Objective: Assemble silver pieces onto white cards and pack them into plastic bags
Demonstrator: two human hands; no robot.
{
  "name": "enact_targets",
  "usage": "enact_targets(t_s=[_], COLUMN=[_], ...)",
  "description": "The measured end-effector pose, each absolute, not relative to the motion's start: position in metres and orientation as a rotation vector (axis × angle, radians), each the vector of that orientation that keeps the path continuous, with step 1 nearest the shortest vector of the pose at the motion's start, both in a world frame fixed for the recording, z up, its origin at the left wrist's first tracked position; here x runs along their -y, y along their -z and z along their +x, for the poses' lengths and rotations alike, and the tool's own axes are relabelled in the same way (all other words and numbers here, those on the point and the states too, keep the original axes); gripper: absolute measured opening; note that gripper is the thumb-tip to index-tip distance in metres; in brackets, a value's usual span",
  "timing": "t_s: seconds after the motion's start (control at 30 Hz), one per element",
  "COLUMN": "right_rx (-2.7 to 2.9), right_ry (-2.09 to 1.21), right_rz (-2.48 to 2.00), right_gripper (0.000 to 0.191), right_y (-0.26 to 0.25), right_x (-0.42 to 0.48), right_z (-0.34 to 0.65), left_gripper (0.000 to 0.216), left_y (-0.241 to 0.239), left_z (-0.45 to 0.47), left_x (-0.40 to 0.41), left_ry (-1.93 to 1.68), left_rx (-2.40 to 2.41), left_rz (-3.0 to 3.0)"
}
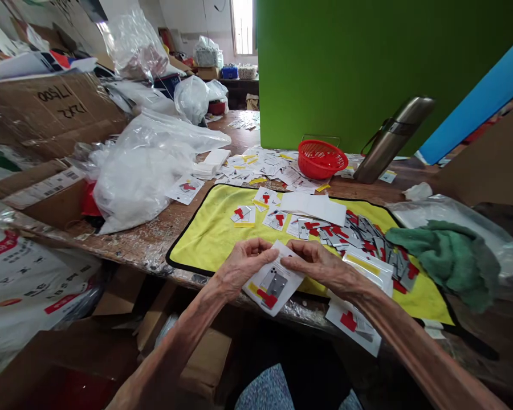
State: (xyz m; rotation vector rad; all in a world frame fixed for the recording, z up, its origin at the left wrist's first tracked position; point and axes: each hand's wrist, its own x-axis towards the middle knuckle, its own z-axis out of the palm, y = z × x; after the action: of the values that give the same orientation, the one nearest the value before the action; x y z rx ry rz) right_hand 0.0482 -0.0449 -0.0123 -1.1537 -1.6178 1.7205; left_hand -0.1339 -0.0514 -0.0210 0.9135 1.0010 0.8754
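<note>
My left hand (244,266) and my right hand (316,266) both pinch the upper edges of a white backing card (274,286) above the front of the table. The card carries a grey phone-shaped film with a red tab. Right of my right hand lies a clear sleeve with a yellow strip (370,270). Another red-tabbed card (350,323) rests below my right wrist at the table edge. Beyond my hands, a yellow microfibre cloth (214,222) holds several cards and a heap of grey pieces with red tabs (359,239).
The worn wooden table (149,247) holds scattered white cards, a red plastic basket (320,159), a steel vacuum flask (393,136) and a green rag (442,256). Plastic bags (141,176) and a cardboard box (47,114) crowd the left. A green panel (346,68) stands behind.
</note>
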Motion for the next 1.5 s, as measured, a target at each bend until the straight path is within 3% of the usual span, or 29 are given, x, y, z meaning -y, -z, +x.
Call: enact_targets(t_s=[0.2,0.33,0.57,0.67,0.8,1.07,1.27,1.37,1.5], right_rx=[1.678,1.852,2.220,2.223,2.183,1.795,1.249,1.182,0.988], right_ry=[-1.644,-1.370,-0.598,-0.438,-0.437,-0.402,-0.876,-1.006,-1.102], right_rz=[-1.182,-1.333,-1.597,-1.644,-1.641,-1.788,-1.490,-1.344,-1.179], right_gripper=[0.034,0.030,0.011,0.012,0.017,0.016,0.032,0.032,0.035], right_y=[0.013,0.009,-0.001,-0.002,0.005,0.011,0.010,0.005,0.003], right_x=[0.053,0.052,0.032,0.022,0.011,-0.012,-0.038,-0.033,-0.005], right_z=[0.061,0.076,0.088,0.095,0.123,0.158,0.135,0.120,0.095], left_gripper=[0.036,0.035,0.012,0.015,0.034,0.015,0.008,0.020,0.047], left_y=[0.024,0.030,0.014,0.016,0.035,0.035,0.020,0.015,0.008], left_z=[-0.119,-0.106,-0.076,-0.045,-0.012,-0.018,-0.040,-0.054,-0.068], left_x=[0.059,0.056,-0.029,-0.066,-0.085,-0.093,-0.072,-0.053,-0.026], left_ry=[-0.899,-0.919,-0.930,-0.809,-0.608,-0.630,-1.044,-1.220,-1.058], left_rx=[-0.906,-0.945,-1.416,-1.572,-1.665,-1.661,-1.427,-1.481,-1.222], left_rz=[0.737,0.746,1.697,1.892,2.175,2.226,2.106,1.758,0.917])
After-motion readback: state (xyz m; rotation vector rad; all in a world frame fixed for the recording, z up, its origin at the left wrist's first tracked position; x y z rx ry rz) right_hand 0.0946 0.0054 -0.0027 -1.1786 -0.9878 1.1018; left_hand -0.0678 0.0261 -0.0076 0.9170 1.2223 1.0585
